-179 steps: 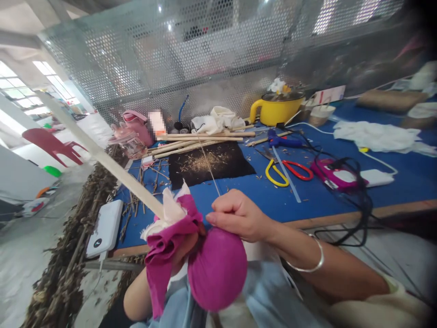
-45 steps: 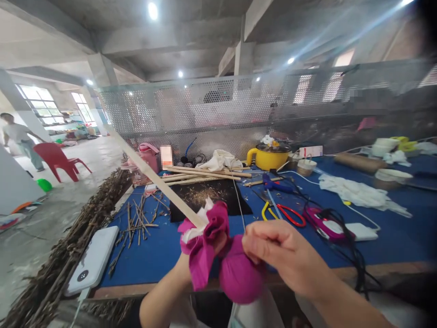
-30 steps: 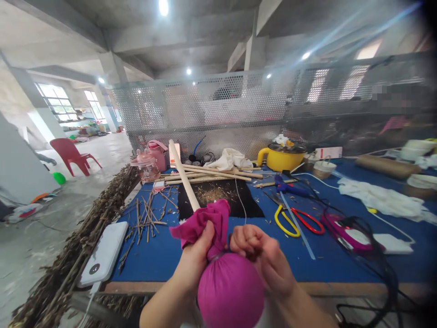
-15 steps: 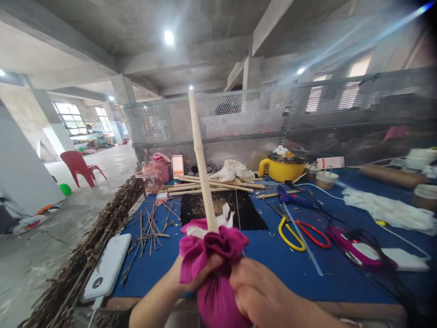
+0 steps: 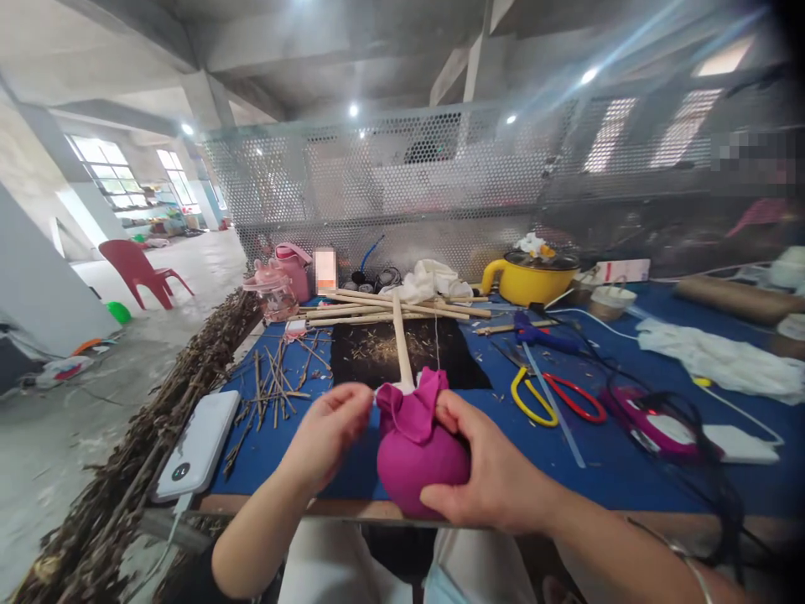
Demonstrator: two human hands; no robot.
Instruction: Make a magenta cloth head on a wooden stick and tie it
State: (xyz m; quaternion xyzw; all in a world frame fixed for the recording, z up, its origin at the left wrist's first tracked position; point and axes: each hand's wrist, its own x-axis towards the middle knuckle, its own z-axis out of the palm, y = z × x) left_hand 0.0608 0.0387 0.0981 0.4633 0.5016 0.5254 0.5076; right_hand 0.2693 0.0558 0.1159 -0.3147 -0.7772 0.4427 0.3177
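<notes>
A round magenta cloth bundle [image 5: 423, 470] rests at the table's front edge, its gathered top ruffled around a pale wooden stick [image 5: 402, 344] that points away from me. My right hand [image 5: 487, 470] wraps round the bundle's right side, thumb low on its front and fingers near the neck. Just left of the neck, my left hand [image 5: 330, 432] is closed in a pinch beside a bit of white material; what lies between its fingertips is too small to make out.
Scissors with yellow and red handles [image 5: 534, 398], a blue glue gun [image 5: 544, 335] and a yellow pot [image 5: 537, 281] lie to the right. Thin twigs [image 5: 277, 386], a white power bank [image 5: 198, 445] and a black cloth [image 5: 358, 361] with shavings are left and ahead.
The stick has tipped forward and away. My left hand has come off the bundle's neck to the left, while my right hand has spread round its side. The view has shifted.
</notes>
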